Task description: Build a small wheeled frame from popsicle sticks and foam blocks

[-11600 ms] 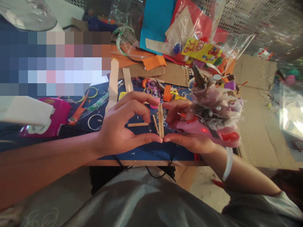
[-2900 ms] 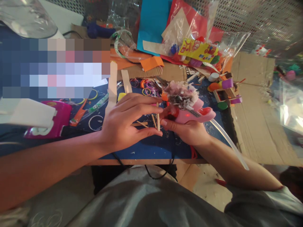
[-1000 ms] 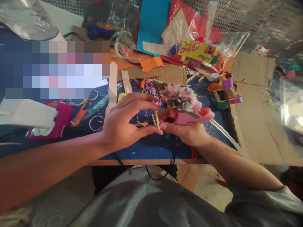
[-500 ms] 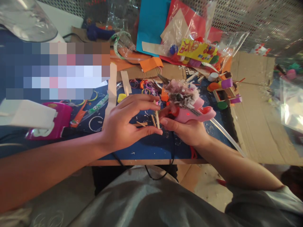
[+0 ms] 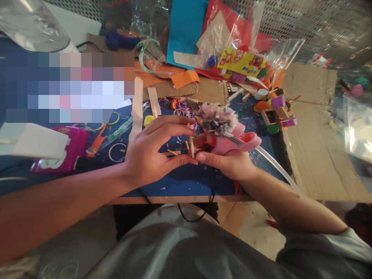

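My left hand [image 5: 154, 149] pinches a short wooden stick [image 5: 191, 144] upright between thumb and fingertips. A second small wooden piece [image 5: 187, 145] shows just beside it; I cannot tell whether the two are joined. My right hand [image 5: 232, 164] is wrapped round a pink hot glue gun [image 5: 232, 144] with a red light and a red trigger. From its rear end runs a long translucent glue stick [image 5: 274, 164]. Right thumb and fingertips are close to the wooden stick; the nozzle is hidden. A fluffy greyish-pink clump [image 5: 219, 118] covers part of the gun from view.
Loose wooden sticks [image 5: 173, 152] lie on the blue table [image 5: 174, 186]. A small wooden cart with colourful clay pieces [image 5: 276, 110] stands at right, near flattened cardboard [image 5: 316, 143]. Behind are coloured paper [image 5: 186, 35] and a plastic bag [image 5: 244, 62]; a magenta device [image 5: 72, 149] sits left.
My right hand has brought the glue gun slightly left, closer to the wooden stick. The stick has shifted very slightly left, and my left hand has stayed nearly in place.
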Motion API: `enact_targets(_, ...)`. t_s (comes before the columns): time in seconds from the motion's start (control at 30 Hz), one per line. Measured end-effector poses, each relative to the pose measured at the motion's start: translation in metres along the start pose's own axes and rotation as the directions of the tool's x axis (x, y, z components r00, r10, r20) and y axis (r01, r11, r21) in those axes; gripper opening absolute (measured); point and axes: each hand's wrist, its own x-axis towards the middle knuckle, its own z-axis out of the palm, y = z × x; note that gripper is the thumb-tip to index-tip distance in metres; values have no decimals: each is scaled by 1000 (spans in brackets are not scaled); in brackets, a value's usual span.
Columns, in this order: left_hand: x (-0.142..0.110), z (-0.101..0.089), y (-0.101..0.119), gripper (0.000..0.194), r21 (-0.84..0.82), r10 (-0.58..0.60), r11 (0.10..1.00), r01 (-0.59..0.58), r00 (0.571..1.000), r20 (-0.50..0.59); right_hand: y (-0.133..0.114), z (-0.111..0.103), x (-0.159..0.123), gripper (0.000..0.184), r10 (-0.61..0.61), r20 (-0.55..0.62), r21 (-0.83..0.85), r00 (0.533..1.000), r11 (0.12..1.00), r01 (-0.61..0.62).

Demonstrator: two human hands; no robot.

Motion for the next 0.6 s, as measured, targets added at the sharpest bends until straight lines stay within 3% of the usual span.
enact_targets(0.27, 0, 1, 1, 47, 15, -5, 1000, 5, 1000, -1, -4, 2, 2, 61, -17, -96, 14, 995, 1000, 19)
enact_targets(0.43, 0, 1, 3, 47, 13, -36, 999, 36, 999, 12, -3, 2, 2, 55, -25, -109, -66, 994, 998, 17)
enact_targets(0.6, 1, 0, 5, 50, 1, -35, 999, 35, 999, 39, 0, 1, 5, 53, -91, -138, -37, 986, 996, 87)
